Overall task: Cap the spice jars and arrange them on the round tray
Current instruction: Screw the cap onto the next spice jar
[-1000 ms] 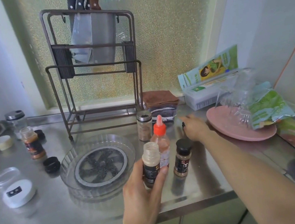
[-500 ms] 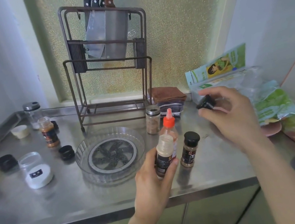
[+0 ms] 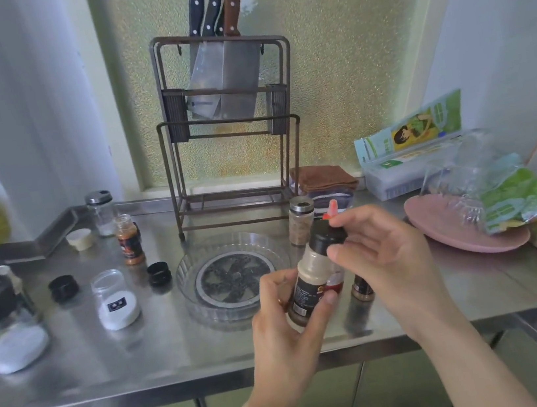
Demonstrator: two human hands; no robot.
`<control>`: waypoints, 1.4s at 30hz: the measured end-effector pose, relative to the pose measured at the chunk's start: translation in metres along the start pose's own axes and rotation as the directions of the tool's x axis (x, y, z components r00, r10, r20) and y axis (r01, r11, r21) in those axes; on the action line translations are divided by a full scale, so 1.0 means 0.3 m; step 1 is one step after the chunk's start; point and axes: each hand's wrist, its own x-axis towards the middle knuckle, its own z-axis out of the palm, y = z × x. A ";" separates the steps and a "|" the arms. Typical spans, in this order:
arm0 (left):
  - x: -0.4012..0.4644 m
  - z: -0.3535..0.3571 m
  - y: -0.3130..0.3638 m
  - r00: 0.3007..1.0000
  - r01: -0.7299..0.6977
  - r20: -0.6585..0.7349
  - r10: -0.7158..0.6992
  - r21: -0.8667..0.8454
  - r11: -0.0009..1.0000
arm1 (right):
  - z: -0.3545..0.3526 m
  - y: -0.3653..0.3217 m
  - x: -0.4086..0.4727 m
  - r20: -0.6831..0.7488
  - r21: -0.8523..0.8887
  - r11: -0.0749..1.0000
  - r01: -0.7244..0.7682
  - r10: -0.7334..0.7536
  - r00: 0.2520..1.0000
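Observation:
My left hand (image 3: 285, 321) grips a pale spice jar (image 3: 309, 282) with a dark label, tilted, above the counter's front edge. My right hand (image 3: 381, 256) holds a black cap (image 3: 326, 234) on the jar's top. The clear round tray (image 3: 240, 310) sits just left of my hands, with nothing on it. Behind my hands stand a steel-lidded jar (image 3: 301, 221), a red-tipped bottle (image 3: 332, 210) and a small dark jar (image 3: 362, 288), the last two partly hidden. An uncapped orange spice jar (image 3: 129, 238) and two loose black caps (image 3: 159, 273) (image 3: 63, 288) lie to the left.
A knife rack (image 3: 230, 126) stands behind the tray. A tipped clear jar of white powder (image 3: 115, 304), a larger jar (image 3: 9, 329), a shaker (image 3: 101, 213) and a cream lid (image 3: 79, 238) sit left. A pink plate (image 3: 443, 230) with bags lies right.
My right hand picked up a black cap from the counter's right side and brought it onto the top of the jar held in my left hand.

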 end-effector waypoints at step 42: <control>0.044 -0.133 0.091 0.835 0.505 0.319 -0.448 -0.768 0.394 | 0.167 0.034 0.005 0.038 0.046 0.997 -0.064 0.062 0.997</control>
